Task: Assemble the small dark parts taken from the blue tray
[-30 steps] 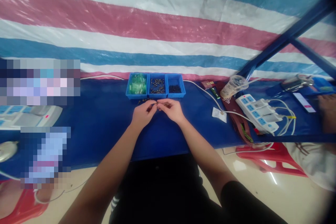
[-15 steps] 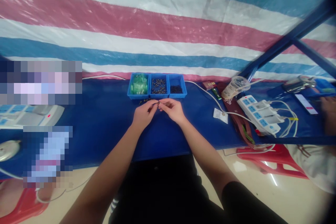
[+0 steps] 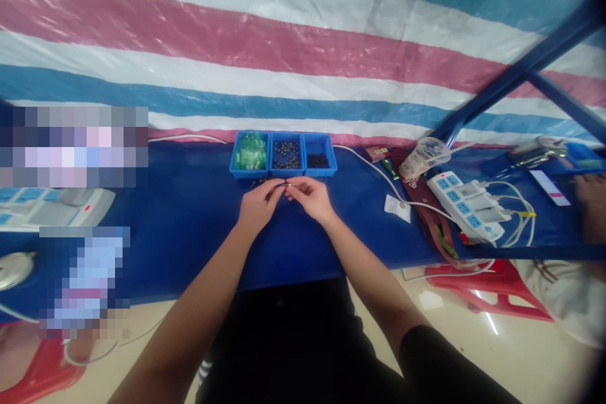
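Observation:
My left hand (image 3: 258, 203) and my right hand (image 3: 310, 197) meet over the blue table (image 3: 189, 227), fingertips pinched together on a small dark part (image 3: 286, 184) held between them. Just beyond my fingers stand three small blue bins side by side: one with green pieces (image 3: 249, 154), one with several dark metal parts (image 3: 286, 154), one with tiny black parts (image 3: 319, 158). A few loose small parts (image 3: 258, 183) lie on the table in front of the bins.
A white power strip (image 3: 466, 207) with plugs and cables lies at the right, near a tipped clear plastic cup (image 3: 423, 156) and a small white packet (image 3: 396, 207). Another person's hand (image 3: 591, 192) shows at the far right. A striped tarp (image 3: 284, 44) hangs behind. Red stools (image 3: 478, 284) stand below.
Both hands stay pinched together in front of the bins, with only slight finger movement on the small part.

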A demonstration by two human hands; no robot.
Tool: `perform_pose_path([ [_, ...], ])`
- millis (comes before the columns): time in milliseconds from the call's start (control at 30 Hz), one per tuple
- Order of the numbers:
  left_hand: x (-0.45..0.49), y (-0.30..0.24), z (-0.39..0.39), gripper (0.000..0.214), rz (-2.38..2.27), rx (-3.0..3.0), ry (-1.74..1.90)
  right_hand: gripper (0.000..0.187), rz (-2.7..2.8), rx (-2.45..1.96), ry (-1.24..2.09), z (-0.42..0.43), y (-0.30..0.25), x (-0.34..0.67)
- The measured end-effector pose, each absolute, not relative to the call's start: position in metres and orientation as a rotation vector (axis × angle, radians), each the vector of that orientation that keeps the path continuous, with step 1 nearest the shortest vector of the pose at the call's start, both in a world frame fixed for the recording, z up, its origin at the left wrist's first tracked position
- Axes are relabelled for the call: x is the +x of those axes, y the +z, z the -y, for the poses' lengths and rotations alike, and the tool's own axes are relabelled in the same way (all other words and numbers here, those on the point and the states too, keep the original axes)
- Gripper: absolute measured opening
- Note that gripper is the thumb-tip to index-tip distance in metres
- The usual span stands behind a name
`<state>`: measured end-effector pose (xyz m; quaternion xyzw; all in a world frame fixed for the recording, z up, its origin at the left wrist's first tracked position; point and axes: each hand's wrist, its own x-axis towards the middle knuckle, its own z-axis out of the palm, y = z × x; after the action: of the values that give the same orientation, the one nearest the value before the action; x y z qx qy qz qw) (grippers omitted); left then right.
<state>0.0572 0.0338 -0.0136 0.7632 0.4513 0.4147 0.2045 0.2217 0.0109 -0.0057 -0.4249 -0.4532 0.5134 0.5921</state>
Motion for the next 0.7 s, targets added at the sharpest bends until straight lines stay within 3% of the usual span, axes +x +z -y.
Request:
perform_pose_path([
  [700, 0.0569, -0.0103, -0.0329, 0.024, -1.231, 2.191, 1.167, 0.032, 1.066, -0.952, 1.21, -0.0102, -0.006, 0.2223],
])
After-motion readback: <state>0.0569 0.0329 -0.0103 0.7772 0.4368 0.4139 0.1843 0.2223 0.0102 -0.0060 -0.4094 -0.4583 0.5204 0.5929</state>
